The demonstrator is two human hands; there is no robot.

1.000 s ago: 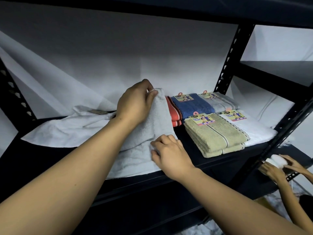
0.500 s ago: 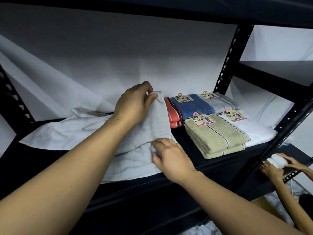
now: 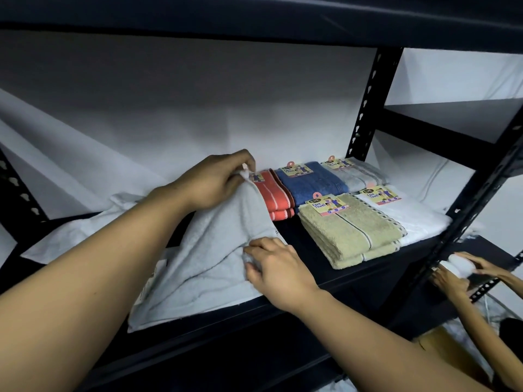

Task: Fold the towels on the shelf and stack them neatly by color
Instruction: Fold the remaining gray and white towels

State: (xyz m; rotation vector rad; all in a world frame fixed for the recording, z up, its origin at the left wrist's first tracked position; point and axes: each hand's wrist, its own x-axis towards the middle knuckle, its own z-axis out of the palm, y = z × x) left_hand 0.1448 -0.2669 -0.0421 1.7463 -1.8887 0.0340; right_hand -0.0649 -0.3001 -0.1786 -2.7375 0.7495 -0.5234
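Towels lie on the black shelf, and the light grey towel is the one being handled; it is spread loosely on the shelf to the left of the beige towel. The left hand pinches the far corner of the light grey towel and holds it raised, just beside the red towel. The right hand grips the near edge of the same towel with curled fingers, close to the shelf's front edge and left of the beige towel. The two hands are apart, each clamped on the light grey towel. A white towel lies unfolded further left of the beige towel, partly under the left forearm. Behind the beige towel sit the folded red towel, a blue towel and a grey striped towel, each with a card label. A folded white towel touches the beige towel on its right. Lower right of the beige towel, another person's hands hold a white object behind the shelf post.
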